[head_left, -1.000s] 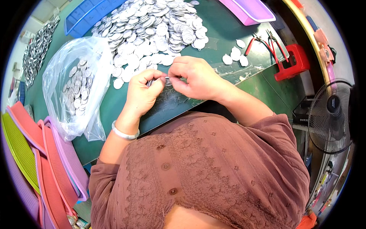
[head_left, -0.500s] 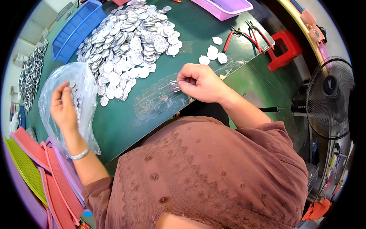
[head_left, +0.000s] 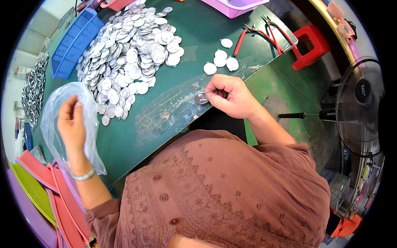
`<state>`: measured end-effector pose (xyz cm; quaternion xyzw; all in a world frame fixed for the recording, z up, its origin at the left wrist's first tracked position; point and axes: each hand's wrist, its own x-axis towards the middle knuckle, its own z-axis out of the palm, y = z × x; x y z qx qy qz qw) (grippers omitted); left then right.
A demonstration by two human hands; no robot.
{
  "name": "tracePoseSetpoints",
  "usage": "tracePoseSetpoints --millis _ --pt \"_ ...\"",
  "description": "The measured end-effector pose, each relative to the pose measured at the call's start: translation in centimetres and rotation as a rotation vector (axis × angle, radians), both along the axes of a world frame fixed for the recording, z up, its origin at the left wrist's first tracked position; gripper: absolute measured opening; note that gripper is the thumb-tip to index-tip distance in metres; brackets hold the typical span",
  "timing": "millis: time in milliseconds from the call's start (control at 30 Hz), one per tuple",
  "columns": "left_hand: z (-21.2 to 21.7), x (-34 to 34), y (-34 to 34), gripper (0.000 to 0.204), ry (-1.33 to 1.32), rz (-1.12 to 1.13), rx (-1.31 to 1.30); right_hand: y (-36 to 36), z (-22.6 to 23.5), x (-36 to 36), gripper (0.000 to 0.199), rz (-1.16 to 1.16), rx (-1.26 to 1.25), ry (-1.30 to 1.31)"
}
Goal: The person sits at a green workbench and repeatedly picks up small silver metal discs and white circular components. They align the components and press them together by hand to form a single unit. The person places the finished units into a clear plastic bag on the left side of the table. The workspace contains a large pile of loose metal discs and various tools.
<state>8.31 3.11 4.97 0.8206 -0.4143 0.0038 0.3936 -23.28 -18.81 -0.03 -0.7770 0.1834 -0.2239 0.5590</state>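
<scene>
My right hand [head_left: 231,97] is closed in a pinch on the edge of a round silver medallion [head_left: 201,98], just above the table's near edge. Over the mouth of a clear plastic bag [head_left: 51,124] at the left is my left hand [head_left: 72,126], a bangle on its wrist. Its thumb and fingertips are drawn together; whatever they hold is too small to make out. Between and beyond my hands lies a big heap of silver medallions [head_left: 132,53]. Several loose medallions [head_left: 220,58] with small loops lie past my right hand.
Red-handled pliers [head_left: 264,35] lie at the table's far right corner. A blue basket [head_left: 74,43] and a pile of small metal parts [head_left: 35,89] stand left; a purple basket [head_left: 235,7] is at the back. Stacked coloured baskets [head_left: 53,194], a red stool [head_left: 311,45] and a fan [head_left: 362,99] surround the table.
The view has shifted a little, so the table's things sit farther left. My right hand still pinches the medallion. My left hand remains at the bag, its thumb and fingertips closer together.
</scene>
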Motion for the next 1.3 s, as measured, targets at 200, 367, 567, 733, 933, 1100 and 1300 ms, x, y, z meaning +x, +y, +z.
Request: tracePoseSetpoints --millis 200,367,567,733,933,1100,1300 --pt "-1.3 -13.1 -7.9 0.026 0.836 -0.474 0.094 -0.1 0.0 -0.3 0.003 -0.009 0.133 -0.072" --pt "-2.8 -16.8 -12.4 0.019 1.217 -0.578 0.127 -0.6 -0.3 -0.6 0.003 -0.026 0.198 -0.084" --pt "-4.0 -16.8 -14.2 0.006 1.317 -0.418 0.102 -3.8 -0.1 -0.6 0.023 -0.355 -0.739 0.019" --pt "-4.0 -16.3 -15.1 0.013 1.369 -0.368 0.051 -4.9 -0.3 0.6 0.026 -0.26 -0.895 0.133" --pt "-4.2 -15.8 -15.3 0.02 1.384 -0.353 0.027 -5.1 -0.3 1.1 0.025 -0.186 -0.869 0.192" --pt "-4.7 -15.4 -15.3 0.021 1.369 -0.371 0.023 -5.3 -0.3 1.5 0.025 -0.176 -0.823 0.207" --pt "-4.7 -15.3 -15.4 0.024 1.351 -0.396 0.047 -5.3 -0.4 1.7 0.019 -0.18 -0.746 0.105"
